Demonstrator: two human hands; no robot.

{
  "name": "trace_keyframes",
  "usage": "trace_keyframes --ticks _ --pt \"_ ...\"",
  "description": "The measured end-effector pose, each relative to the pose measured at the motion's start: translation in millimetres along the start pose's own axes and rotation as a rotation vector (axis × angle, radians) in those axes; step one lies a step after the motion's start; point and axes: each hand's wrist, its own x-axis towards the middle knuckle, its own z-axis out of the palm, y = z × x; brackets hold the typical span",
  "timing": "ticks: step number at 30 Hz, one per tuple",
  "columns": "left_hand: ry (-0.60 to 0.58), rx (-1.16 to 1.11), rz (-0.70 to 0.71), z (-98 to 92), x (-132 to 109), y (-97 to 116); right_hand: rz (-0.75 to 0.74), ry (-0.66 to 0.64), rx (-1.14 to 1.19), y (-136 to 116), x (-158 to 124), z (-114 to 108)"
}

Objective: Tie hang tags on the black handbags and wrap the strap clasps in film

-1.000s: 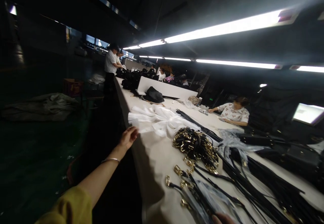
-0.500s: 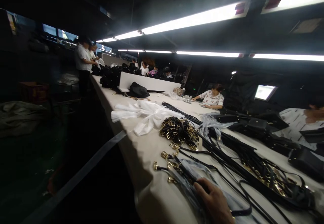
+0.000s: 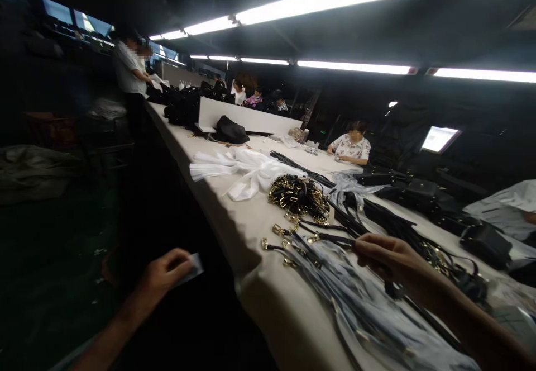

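My left hand (image 3: 165,276) is beside the table's near edge, fingers closed on the end of a clear plastic sleeve (image 3: 195,268). Over the table, my right hand (image 3: 383,251) pinches a thin black strap (image 3: 337,241) whose gold clasp points away to the left. Just below that hand lie several straps in clear plastic sleeves (image 3: 355,298), their gold clasps at the far end. A bundle of black straps with gold clasps (image 3: 299,198) sits beyond them. Long loose black straps (image 3: 387,220) run along the right of my right hand.
White strips (image 3: 247,170) are spread farther up the table (image 3: 213,203). A black bag (image 3: 228,131) lies by a white panel (image 3: 251,117). Black cases (image 3: 486,245) line the right side. One person (image 3: 352,147) sits across; others stand or sit farther back.
My left hand has come into view, gripping the plastic sleeve. My right hand has moved up from the sleeved straps and now holds a black strap. The view has tilted down slightly.
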Motion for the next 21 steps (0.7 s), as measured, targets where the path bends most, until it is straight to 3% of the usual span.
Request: trace_keyframes --ticks 4,7,10,21 --pt "-0.365 -0.317 0.005 94.5 -5.3 16.9 0.066 0.018 -0.023 -17.6 -30.5 12.6" --pt "-0.554 -0.495 -0.054 134.2 -17.3 26.1 0.116 -0.023 -0.034 -21.2 -45.6 26.0" --pt "-0.622 -0.598 -0.107 138.9 -28.2 28.4 0.149 -0.078 -0.021 -18.6 -54.5 35.8" --pt "-0.607 -0.821 -0.275 129.1 -34.2 0.2 0.14 -0.176 0.035 -31.0 -63.9 63.8"
